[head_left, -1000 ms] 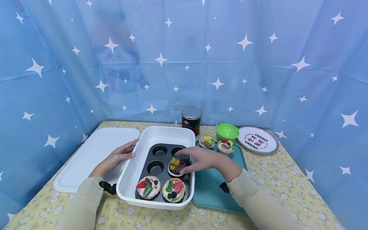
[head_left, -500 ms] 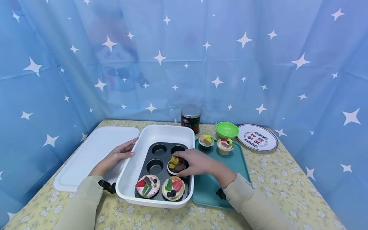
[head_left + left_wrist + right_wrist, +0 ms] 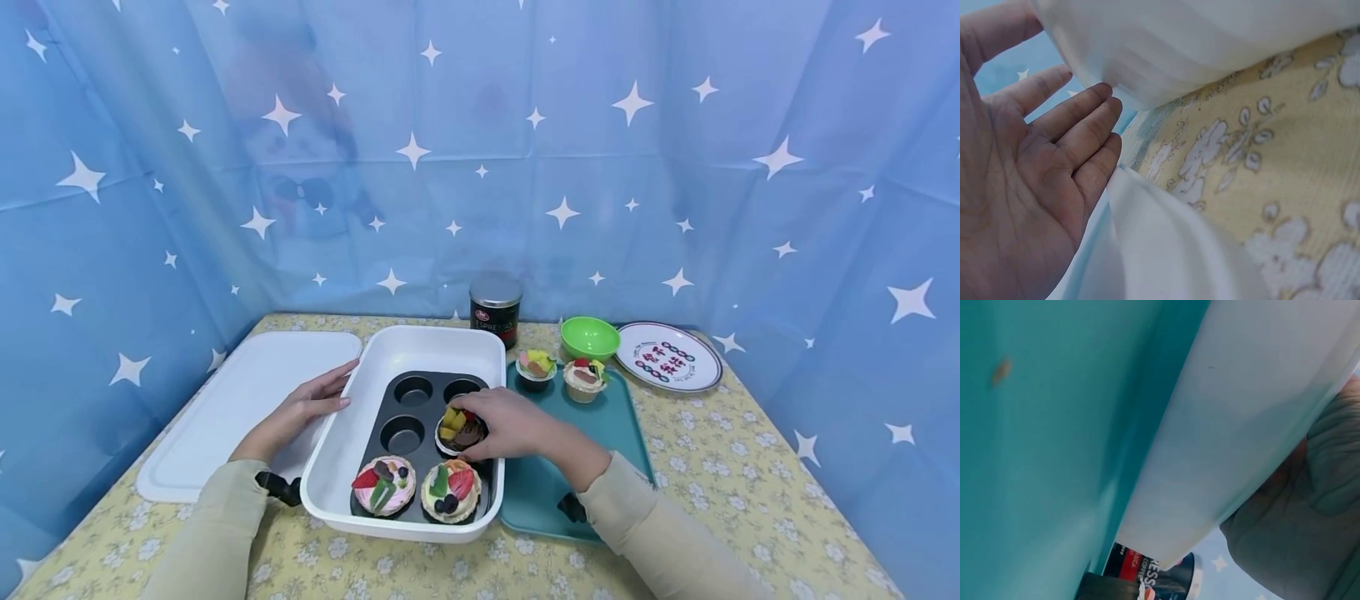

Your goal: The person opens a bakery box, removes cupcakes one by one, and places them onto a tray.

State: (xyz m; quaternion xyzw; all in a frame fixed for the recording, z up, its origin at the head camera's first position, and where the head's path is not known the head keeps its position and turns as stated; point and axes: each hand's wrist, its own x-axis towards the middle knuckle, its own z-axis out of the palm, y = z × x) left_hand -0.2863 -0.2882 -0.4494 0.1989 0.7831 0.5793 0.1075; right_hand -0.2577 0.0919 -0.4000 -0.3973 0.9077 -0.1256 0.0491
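Note:
A deep white bin (image 3: 498,500) holds a dark muffin tin (image 3: 429,408). My right hand (image 3: 517,423) reaches over the bin's right wall and grips a chocolate cupcake (image 3: 468,435) with yellow fruit in the tin's middle right cup. A pink-topped cupcake (image 3: 385,486) and a cream one with strawberry (image 3: 452,492) fill the front cups. My left hand (image 3: 303,408) touches the bin's left wall, fingers extended. In the left wrist view, that hand (image 3: 1041,150) shows its palm beside the bin's white side (image 3: 1166,50). In the right wrist view, the bin's wall hides my right fingertips.
Right of the bin lies a teal tray (image 3: 551,492), bearing a dark-cased fruit cupcake (image 3: 536,369) and a cream one (image 3: 585,379). Behind stand an espresso tin (image 3: 495,312), a green bowl (image 3: 590,337) and a printed plate (image 3: 669,357). A white lid (image 3: 240,408) lies left.
My right hand has lowered, and its spread thumb and fingers have closed around the chocolate cupcake. My left hand stays at the bin's wall.

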